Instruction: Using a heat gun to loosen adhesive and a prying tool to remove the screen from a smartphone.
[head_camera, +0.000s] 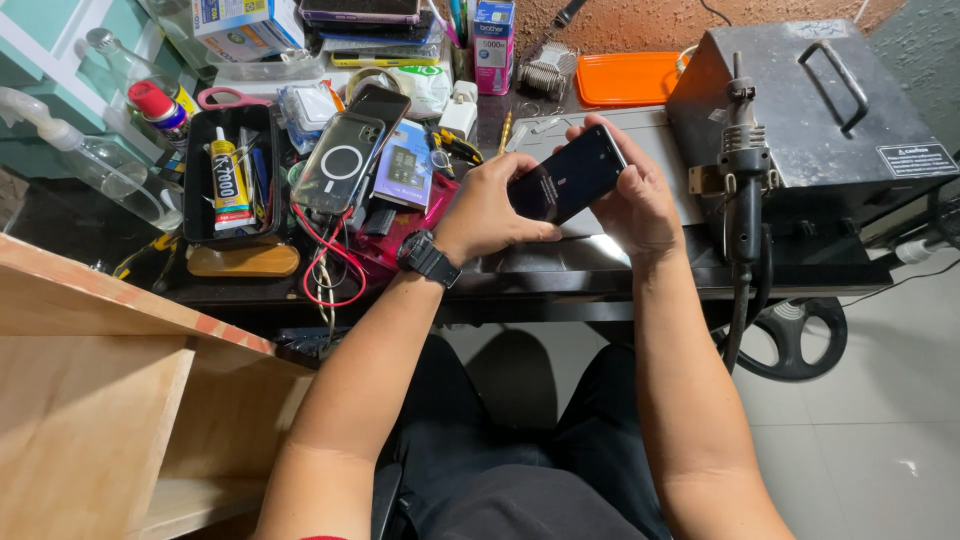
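Holding a dark smartphone (565, 175) in both hands, I keep it above the grey work mat (600, 235) at the front of my cluttered black workbench (560, 285). My left hand (492, 207) wraps around the phone's lower left end, fingers curled under it and the thumb lying along its edge. A black wristwatch (428, 258) sits on that wrist. My right hand (630, 195) closes on the phone's upper right end, fingertips hooked over the top edge and the thumb against the side. The screen faces up toward me, tilted, dark with a faint small mark near its middle.

To the left of my left hand lies a heap of clutter: another phone in a clear case (338, 163) with a ring on its back, a second dark phone (379, 103) just behind it, and a red cable (335, 262) looping down toward the bench edge. Farther left is a black tray (200, 215) holding a tube of glue (229, 180). A clear spray bottle (100, 165) lies near the far left.

To my right stands a black metal box (810, 110) with a handle on top, and a hot-air handpiece (742, 170) hangs in a holder on its front. An orange tray (625, 78) rests behind the mat. A wooden shelf (100, 400) is at my lower left.
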